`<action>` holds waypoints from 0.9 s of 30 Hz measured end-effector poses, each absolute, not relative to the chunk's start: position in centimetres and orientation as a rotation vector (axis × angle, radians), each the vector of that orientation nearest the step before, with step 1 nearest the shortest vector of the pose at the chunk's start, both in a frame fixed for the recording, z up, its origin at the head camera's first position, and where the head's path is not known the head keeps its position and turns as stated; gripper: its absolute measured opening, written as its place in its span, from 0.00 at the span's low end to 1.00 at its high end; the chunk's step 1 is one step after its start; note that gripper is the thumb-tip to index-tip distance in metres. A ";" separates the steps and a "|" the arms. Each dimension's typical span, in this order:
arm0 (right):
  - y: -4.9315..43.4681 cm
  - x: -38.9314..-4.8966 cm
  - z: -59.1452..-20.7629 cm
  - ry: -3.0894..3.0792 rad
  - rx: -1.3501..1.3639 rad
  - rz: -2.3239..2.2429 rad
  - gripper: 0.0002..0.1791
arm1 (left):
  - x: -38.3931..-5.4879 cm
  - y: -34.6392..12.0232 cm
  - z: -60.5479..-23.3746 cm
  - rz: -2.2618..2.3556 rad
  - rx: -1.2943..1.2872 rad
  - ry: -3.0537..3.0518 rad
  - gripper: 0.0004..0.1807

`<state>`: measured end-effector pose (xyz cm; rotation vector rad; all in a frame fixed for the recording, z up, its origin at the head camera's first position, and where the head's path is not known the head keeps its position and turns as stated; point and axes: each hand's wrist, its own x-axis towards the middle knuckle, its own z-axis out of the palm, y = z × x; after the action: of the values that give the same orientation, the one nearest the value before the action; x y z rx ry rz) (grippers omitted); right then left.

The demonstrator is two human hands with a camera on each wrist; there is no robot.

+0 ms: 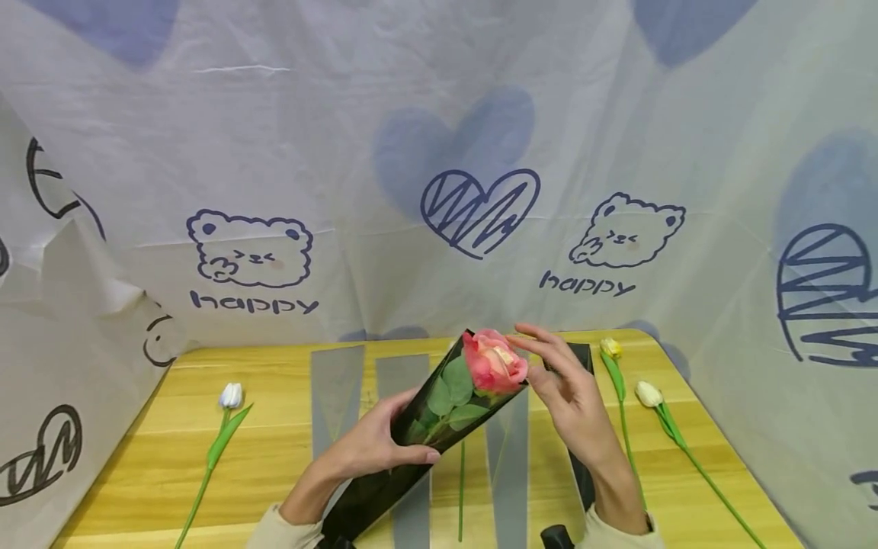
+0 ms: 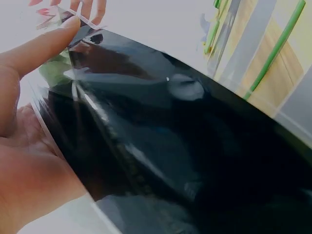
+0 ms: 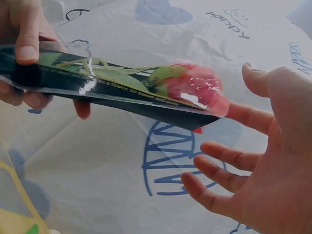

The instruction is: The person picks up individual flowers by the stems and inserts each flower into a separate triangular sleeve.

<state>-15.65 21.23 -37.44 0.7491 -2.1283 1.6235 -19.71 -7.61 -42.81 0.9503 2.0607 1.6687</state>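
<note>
A pink rose [image 1: 495, 362] with green leaves [image 1: 449, 389] lies inside a black flower sleeve [image 1: 373, 496] with a clear front. My left hand [image 1: 373, 442] grips the sleeve around its middle, thumb across the front. The sleeve is tilted, its bloom end up and to the right. At the bloom, my right hand [image 1: 576, 404] has its fingers spread; in the right wrist view its index fingertip meets the petals or sleeve rim of the rose [image 3: 195, 87]. The dark sleeve [image 2: 170, 131] fills most of the left wrist view, and its lower end is cut off.
A white-blue tulip [image 1: 231, 395] lies on the wooden table [image 1: 274, 473] at left. To the right are a yellow tulip [image 1: 610, 348] and a cream tulip [image 1: 648, 394]. Another black sleeve [image 1: 581, 480] lies under my right arm. A printed cloth [image 1: 363, 252] hangs behind.
</note>
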 end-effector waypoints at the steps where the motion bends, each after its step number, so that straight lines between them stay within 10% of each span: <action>1: 21.3 -15.6 -37.4 -2.137 0.744 1.618 0.21 | -19.7 -7.6 -42.7 1.661 0.951 2.066 0.41; 27: 20.1 -15.8 -37.9 -2.506 0.810 1.585 0.23 | -19.5 -7.2 -41.4 1.470 0.954 2.345 0.36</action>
<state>-15.80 20.11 -37.95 0.8099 -2.5057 1.5852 -19.49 -7.22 -41.44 0.9542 2.3448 1.4695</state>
